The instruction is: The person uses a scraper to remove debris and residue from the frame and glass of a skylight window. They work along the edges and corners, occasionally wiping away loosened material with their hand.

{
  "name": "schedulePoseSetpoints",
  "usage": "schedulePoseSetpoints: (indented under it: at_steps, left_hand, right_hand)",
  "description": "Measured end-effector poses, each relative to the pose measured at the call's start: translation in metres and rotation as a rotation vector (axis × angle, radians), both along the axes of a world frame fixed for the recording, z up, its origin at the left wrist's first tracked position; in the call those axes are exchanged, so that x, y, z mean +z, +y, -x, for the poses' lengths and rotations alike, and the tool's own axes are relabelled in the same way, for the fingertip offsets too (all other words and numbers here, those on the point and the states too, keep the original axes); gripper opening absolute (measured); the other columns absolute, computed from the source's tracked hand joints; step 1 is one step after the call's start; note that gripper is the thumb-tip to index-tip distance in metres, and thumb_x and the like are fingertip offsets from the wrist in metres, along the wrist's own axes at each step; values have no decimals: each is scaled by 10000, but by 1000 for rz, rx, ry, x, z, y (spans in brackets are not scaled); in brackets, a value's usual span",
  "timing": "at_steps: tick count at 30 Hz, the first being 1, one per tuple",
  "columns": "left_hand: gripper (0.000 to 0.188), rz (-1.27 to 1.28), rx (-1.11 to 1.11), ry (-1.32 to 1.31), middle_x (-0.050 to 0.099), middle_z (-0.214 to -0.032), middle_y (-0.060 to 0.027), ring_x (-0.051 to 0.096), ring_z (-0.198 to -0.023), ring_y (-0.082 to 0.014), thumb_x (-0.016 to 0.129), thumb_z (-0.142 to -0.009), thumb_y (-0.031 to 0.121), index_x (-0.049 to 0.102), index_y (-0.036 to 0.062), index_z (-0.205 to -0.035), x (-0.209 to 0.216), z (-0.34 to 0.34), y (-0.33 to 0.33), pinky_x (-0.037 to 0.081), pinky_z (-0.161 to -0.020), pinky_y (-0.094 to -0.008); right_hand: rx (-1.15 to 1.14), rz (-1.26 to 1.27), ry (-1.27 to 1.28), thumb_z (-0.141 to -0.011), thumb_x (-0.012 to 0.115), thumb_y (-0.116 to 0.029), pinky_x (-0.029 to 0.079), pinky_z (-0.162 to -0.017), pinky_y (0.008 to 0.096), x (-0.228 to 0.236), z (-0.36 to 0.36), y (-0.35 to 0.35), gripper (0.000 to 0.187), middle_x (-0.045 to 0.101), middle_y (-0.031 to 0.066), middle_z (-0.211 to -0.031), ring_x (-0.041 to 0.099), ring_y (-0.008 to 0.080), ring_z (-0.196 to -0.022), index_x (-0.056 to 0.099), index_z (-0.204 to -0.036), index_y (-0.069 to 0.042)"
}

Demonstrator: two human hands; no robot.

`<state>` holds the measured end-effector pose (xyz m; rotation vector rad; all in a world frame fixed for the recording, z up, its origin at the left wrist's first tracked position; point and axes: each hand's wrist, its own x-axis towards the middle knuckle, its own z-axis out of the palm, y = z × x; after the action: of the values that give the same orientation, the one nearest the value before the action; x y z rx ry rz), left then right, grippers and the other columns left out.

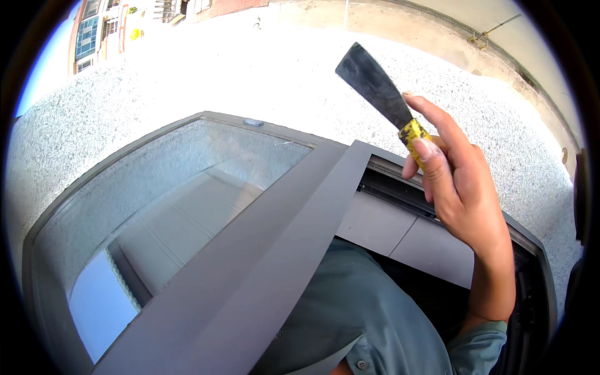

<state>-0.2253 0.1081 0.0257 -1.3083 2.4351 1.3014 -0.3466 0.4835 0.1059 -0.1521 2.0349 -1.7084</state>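
My right hand (461, 172) holds up a putty knife (377, 87), with thumb and fingers closed around its worn yellow-and-black handle (414, 139). The dark, flared blade points up and to the left, touching nothing. Below the hand is the open part of a grey metal window frame (269, 225), where black sliding tracks (400, 190) show along the outer edge. Green-clad, my body leans through this opening. My left hand is out of view.
A glass pane (181, 206) with reflections fills the frame's left part. A small grey-blue piece (253, 122) sits on its outer edge. Beyond the window runs a speckled, sunlit wall (509, 119). Pavement (406, 37) and a building (94, 31) appear far off.
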Motion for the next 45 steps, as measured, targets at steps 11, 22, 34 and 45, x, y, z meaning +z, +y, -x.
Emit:
schedulePoseSetpoints:
  at_steps: [11, 22, 34, 45]
  left_hand:
    - [510, -28, 77, -57, 557, -1162, -154, 500, -1038, -286, 517, -1044, 385, 583, -46, -1308, -3, -3, 13, 394, -920, -406]
    - [482, -53, 130, -98, 578, -1115, -135, 519, -984, -260, 539, -1035, 360, 602, -42, -1294, -1, -10, 22, 413, -879, -388]
    - [452, -75, 159, -123, 600, -1064, -114, 540, -925, -232, 562, -1026, 332, 624, -38, -1279, 2, -12, 27, 435, -834, -369]
    - [425, -86, 196, -161, 620, -1017, -94, 559, -871, -207, 584, -1018, 306, 643, -34, -1265, 7, -13, 30, 454, -793, -351]
  right_hand:
    - [767, -282, -21, -953, 553, -122, 543, -981, 465, -13, 81, -49, 421, 735, 278, -1083, 699, 433, -1054, 668, -1338, 5]
    - [893, -331, -35, -890, 542, -81, 564, -875, 465, -21, 87, -70, 353, 737, 289, -963, 725, 420, -926, 712, -1163, 65]
    - [942, -391, -58, -851, 516, -68, 555, -891, 452, -19, 91, -88, 395, 719, 302, -969, 710, 416, -950, 678, -1172, 97]
    - [857, -278, -62, -918, 502, -94, 548, -976, 456, -26, 81, -110, 479, 725, 323, -1051, 713, 431, -1033, 630, -1337, 99]
